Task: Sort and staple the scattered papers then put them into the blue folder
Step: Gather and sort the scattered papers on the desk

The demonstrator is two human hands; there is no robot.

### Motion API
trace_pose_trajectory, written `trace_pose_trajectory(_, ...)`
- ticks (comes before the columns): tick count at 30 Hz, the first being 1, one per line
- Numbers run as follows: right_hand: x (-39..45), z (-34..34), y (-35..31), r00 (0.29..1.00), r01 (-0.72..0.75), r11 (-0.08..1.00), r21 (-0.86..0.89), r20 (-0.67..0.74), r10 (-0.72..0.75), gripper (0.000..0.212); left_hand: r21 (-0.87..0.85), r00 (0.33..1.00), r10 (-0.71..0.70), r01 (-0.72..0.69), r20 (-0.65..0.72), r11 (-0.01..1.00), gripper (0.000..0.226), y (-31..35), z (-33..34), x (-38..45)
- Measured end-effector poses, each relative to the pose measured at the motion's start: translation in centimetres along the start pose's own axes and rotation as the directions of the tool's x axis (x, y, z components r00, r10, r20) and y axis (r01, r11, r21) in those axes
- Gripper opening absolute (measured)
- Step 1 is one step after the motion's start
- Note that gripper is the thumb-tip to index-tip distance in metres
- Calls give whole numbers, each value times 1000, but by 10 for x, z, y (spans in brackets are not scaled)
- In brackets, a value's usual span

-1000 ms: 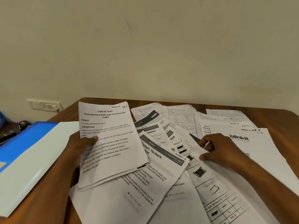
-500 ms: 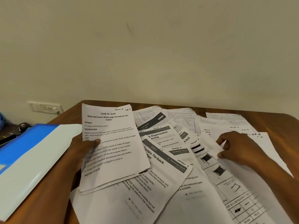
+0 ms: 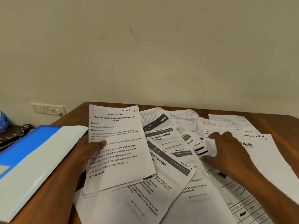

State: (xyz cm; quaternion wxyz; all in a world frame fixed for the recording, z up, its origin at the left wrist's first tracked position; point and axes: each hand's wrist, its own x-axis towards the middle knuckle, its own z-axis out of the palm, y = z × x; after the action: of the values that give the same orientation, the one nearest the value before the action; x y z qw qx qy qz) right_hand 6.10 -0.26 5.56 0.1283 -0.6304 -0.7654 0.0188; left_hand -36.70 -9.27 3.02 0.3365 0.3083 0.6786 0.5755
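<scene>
My left hand (image 3: 88, 152) grips a thin stack of sheets (image 3: 118, 152) by its left edge, thumb on top; the front page reads "TASK ID: 3649". The stack hovers over the left part of a spread of scattered printed papers (image 3: 171, 160) on a brown wooden table (image 3: 289, 125). My right hand (image 3: 226, 152) lies on the scattered papers at the right, fingers bent, fingertips on a sheet with chair drawings; I cannot tell if it pinches the sheet. The blue folder (image 3: 32, 152), blue with a white flap, lies at the table's left edge.
A wall socket (image 3: 48, 108) sits on the cream wall behind the table's left corner. Dark small objects (image 3: 11, 139) and something blue (image 3: 3, 122) lie left of the folder. Handwritten sheets (image 3: 186, 120) lie at the back of the spread.
My right hand slid right, then back left over the papers, shifting sheets beneath it and uncovering the "Organization" page. My left hand kept the stack, raising it slightly.
</scene>
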Motion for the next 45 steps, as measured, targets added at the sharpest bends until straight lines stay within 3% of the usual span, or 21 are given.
trace_pose_trajectory(5, -4, 0, -11, 977, -43, 963, 268, 215, -16, 74, -23, 1000, -6, 7, 6, 1000, 27, 0, 1, 1)
trace_pose_trajectory(29, 1, 17, -9, 964, -21, 927, 376, 253, -81, 53, -37, 954, -6, 18, 300, 999, 37, 10, 24, -24)
trace_pose_trajectory(33, -4, 13, -17, 994, 21, 902, 431, 89, -65, 48, -46, 930, -1, 19, 367, 999, 37, 10, 32, -29)
trace_pose_trajectory(36, -9, 2, -30, 996, 86, 765, 638, -70, -53, 42, -53, 906, 0, 24, 422, 998, 36, 12, 43, -36)
trace_pose_trajectory(41, -16, -7, -44, 994, 91, 532, 842, -109, 3, 43, -34, 862, -35, 60, 505, 998, 41, 13, 61, -47)
trace_pose_trajectory(45, -18, -2, -44, 977, 150, 507, 849, -208, 58, 40, -11, 852, -31, 43, 522, 999, 35, 11, 73, -53)
